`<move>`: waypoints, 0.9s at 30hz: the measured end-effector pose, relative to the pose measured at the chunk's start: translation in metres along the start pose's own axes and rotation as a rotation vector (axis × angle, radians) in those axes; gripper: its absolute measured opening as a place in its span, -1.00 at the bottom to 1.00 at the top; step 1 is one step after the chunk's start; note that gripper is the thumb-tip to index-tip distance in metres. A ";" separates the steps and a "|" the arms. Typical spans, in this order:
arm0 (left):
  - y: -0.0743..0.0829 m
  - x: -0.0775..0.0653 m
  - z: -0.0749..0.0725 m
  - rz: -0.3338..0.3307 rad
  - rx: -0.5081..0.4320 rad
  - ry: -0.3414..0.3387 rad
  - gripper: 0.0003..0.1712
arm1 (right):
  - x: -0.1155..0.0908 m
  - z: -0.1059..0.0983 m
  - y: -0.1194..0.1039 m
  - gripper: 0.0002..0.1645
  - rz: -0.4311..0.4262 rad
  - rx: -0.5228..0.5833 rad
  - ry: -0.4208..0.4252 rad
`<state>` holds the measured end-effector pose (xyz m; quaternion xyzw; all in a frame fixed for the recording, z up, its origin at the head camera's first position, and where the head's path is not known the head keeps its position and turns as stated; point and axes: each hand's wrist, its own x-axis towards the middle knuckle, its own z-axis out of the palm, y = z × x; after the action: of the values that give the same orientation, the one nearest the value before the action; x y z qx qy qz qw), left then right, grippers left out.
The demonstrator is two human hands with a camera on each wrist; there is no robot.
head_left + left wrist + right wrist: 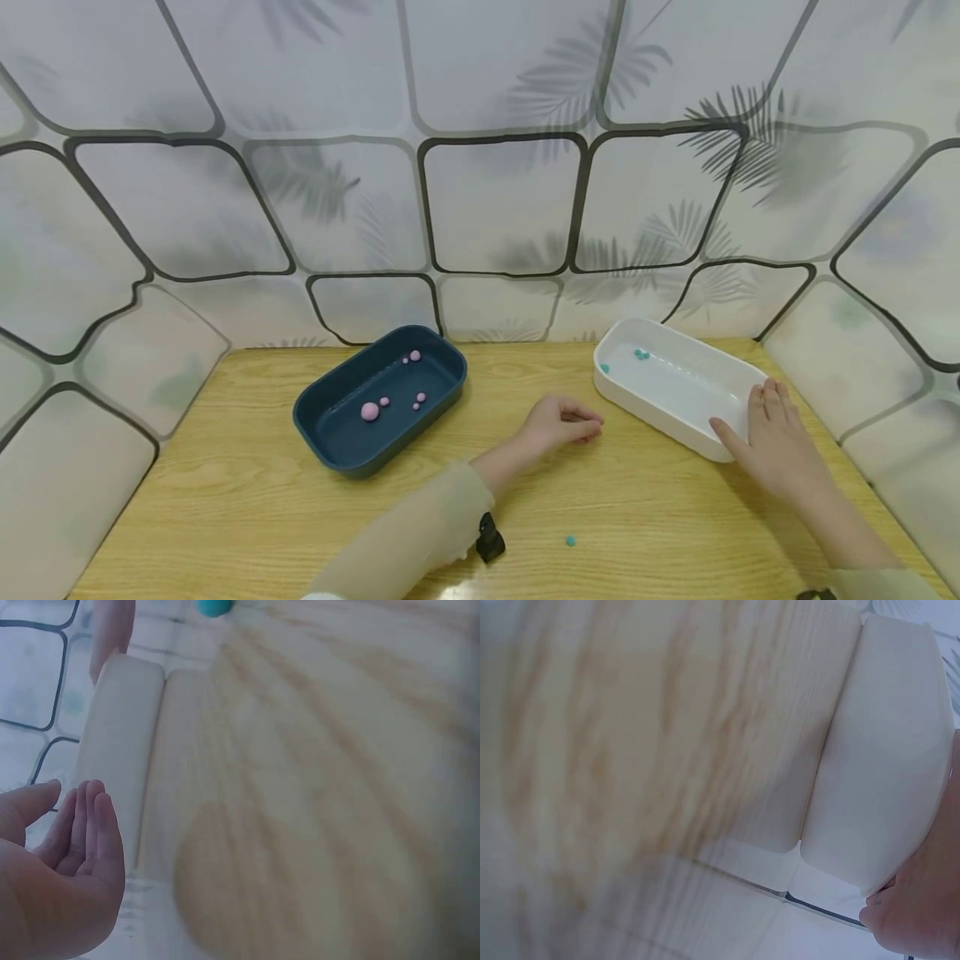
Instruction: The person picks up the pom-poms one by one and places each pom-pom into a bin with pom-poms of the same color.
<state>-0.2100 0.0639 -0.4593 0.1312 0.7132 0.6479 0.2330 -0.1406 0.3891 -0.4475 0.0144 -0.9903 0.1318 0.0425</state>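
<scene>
My left hand (558, 421) hovers low over the table, left of a white dish (660, 421). Nothing shows between its loosely bent fingers and thumb in the left wrist view. On the dish's near right corner rests my right hand (780, 446), its fingers extended along the end and its thumb over the front rim. Several small teal balls (641, 354) lie inside the dish toward its far left. Another teal ball (571, 541) sits on the table near the front. The right wrist view shows the dish's outer wall (877, 750) beside the hand.
A dark blue dish (326, 446) holding several pink balls (370, 412) of differing sizes stands at the left of the wooden table (225, 483). A patterned cloth backdrop (502, 208) rises behind and along both sides. Black bands (490, 537) sit at the wrists.
</scene>
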 end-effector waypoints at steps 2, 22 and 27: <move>-0.003 -0.003 0.000 -0.010 -0.004 0.000 -0.83 | 0.000 0.000 0.000 0.17 0.000 0.003 0.000; -0.018 -0.041 -0.012 -0.030 0.003 -0.081 -0.83 | -0.001 0.000 0.001 0.18 0.007 0.008 -0.016; -0.021 -0.049 -0.014 -0.018 0.038 -0.101 -0.86 | -0.001 -0.001 0.001 0.18 0.006 0.011 -0.017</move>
<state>-0.1727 0.0257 -0.4709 0.1619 0.7140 0.6246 0.2718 -0.1399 0.3898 -0.4472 0.0128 -0.9899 0.1371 0.0337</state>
